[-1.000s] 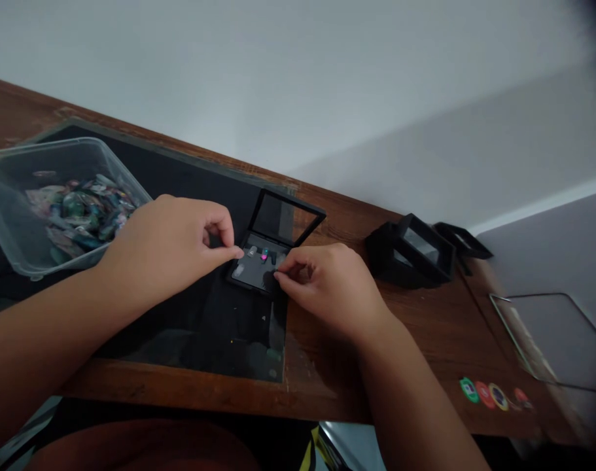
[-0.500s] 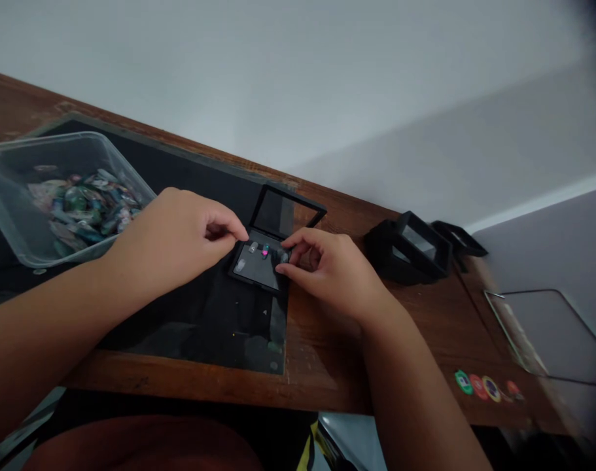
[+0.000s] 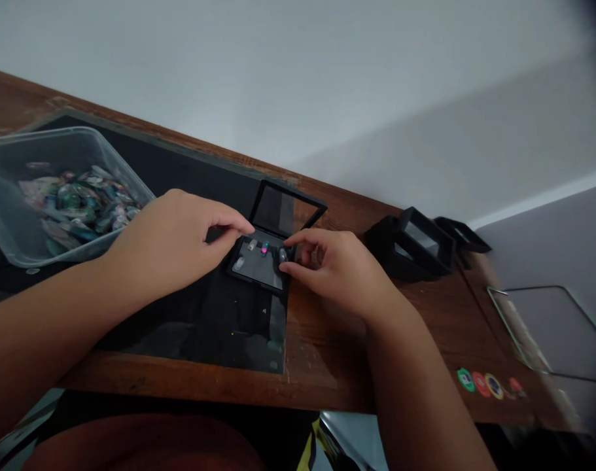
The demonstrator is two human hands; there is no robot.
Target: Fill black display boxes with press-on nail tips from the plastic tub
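Observation:
A small black display case stands hinged open on the dark mat, its framed lid tilted up at the back. On its grey inner surface sit a pink and teal piece, a clear piece and a whitish oval piece. My right hand is at the case's right side, thumb and forefinger pinching a dark shiny oval stone. My left hand is closed, thumb and forefinger together at the back left corner by the hinge; anything between those fingertips is hidden.
A clear plastic tub of mixed polished pieces stands at left on the black mat. Several black frames are stacked at right. Round coloured badges lie near the wooden table's front right edge.
The dark oval stone between my right thumb and forefinger shows more clearly. My left fingertips have shifted slightly right and up along the case's back edge. The view has turned slightly.

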